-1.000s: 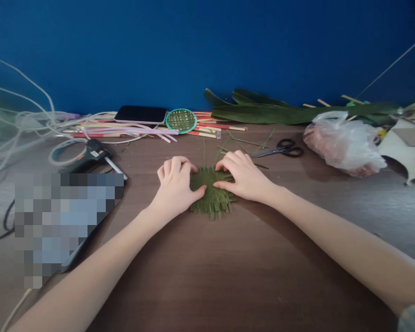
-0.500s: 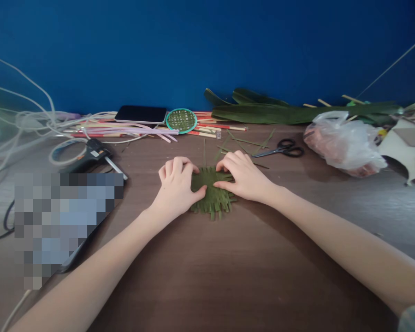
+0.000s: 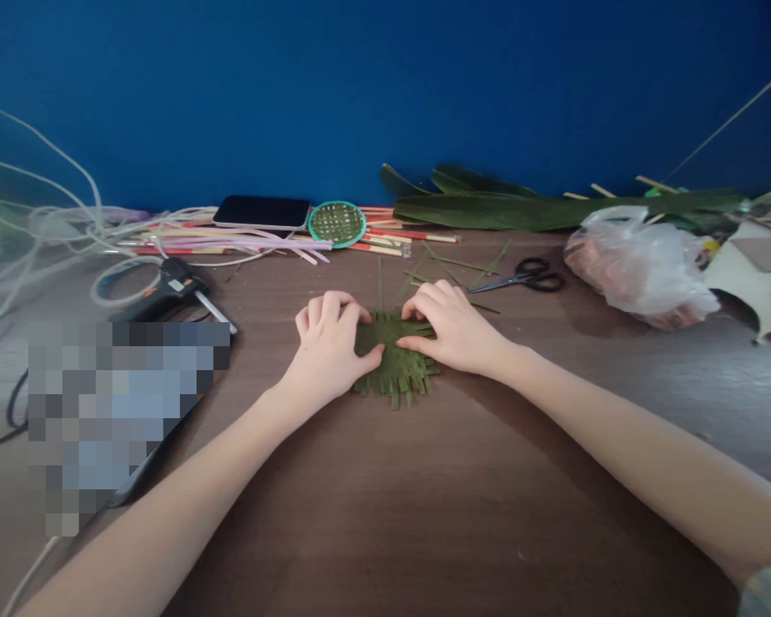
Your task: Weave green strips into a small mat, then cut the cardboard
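Both my hands close on a small woven leaf mat lying flat on the brown table, directly under my grip. My left hand curls its fingers over the mat's far left edge, with its thumb stretched across the weave. My right hand bends its fingers down on the far right edge, and its thumb points inward, its tip just beside the left thumb. The mat's loose green ends stick out toward me from beneath both palms.

Just beyond my fingertips lie thin green slivers. Black scissors rest near, beyond my right hand. A plastic bag sits farther out on that side. Long green leaves line the blue wall. Beyond my left hand are a teal-rimmed woven disc, a dark phone and a spread of coloured strips. A glue gun lies well off to its left.
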{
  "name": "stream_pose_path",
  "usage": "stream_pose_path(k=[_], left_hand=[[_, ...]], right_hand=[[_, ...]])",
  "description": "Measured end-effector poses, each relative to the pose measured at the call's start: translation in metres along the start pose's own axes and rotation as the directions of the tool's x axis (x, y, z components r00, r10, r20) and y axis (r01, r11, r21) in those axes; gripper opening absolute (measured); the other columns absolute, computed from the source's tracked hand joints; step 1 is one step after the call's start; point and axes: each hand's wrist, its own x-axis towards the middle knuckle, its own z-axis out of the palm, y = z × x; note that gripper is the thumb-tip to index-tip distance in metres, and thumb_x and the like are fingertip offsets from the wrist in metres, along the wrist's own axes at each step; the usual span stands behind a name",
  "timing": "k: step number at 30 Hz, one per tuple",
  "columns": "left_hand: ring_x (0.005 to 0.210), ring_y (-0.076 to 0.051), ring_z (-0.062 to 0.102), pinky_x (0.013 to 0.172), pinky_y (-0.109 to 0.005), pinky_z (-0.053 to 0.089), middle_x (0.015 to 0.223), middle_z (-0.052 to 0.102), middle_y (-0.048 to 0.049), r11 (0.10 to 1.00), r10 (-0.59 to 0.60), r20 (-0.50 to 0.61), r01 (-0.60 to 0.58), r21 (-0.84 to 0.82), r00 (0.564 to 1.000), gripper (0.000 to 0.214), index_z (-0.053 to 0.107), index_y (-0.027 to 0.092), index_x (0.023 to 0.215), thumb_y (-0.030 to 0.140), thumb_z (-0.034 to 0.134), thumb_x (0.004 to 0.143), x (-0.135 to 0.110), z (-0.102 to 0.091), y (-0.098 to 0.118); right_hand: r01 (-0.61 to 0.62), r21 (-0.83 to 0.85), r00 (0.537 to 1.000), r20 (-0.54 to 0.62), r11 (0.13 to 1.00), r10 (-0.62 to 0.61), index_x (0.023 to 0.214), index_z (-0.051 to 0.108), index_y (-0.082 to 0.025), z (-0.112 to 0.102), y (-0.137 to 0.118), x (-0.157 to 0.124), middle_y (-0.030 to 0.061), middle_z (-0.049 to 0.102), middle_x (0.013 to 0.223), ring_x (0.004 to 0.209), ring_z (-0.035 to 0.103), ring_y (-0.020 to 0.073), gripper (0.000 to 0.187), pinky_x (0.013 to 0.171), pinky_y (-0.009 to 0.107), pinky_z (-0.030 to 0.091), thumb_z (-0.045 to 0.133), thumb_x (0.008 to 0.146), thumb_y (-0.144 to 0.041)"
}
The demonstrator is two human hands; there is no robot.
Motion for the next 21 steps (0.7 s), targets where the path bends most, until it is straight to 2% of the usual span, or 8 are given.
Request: stream_pose_path(k=[14, 21], left_hand=[[0.101, -0.027, 0.042, 0.09, -0.044, 0.033, 0.103, 0.045, -0.008, 1.0, -0.004, 0.01, 0.004, 0.015, 1.0, 0.028, 0.052, 0.017, 0.096, 0.034, 0.058, 0.075, -0.0006, -0.0003, 0.0007], [0.102, -0.027, 0.042, 0.091, -0.045, 0.032, 0.101, 0.047, -0.0077, 1.0, 0.005, 0.004, -0.005, 0.022, 1.0, 0.027, 0.053, 0.017, 0.094, 0.035, 0.059, 0.075, -0.0004, -0.0018, 0.0001]], right_hand=[[-0.006, -0.004, 1.0, -0.017, 1.0, 0.006, 0.089, 0.052, -0.017, 0.0007, 0.0003, -0.0008, 0.0071, 0.056, 0.092, 0.09, 0.046, 0.0235, 0.031, 0.079, 0.035, 0.034, 0.062, 0.077, -0.044], [0.017, 0.0, 1.0, -0.023, 1.0, -0.017, 0.084, 0.051, -0.019, 0.0007, 0.0007, -0.0006, 0.006, 0.057, 0.09, 0.087, 0.045, 0.0226, 0.027, 0.077, 0.034, 0.033, 0.061, 0.077, -0.043]])
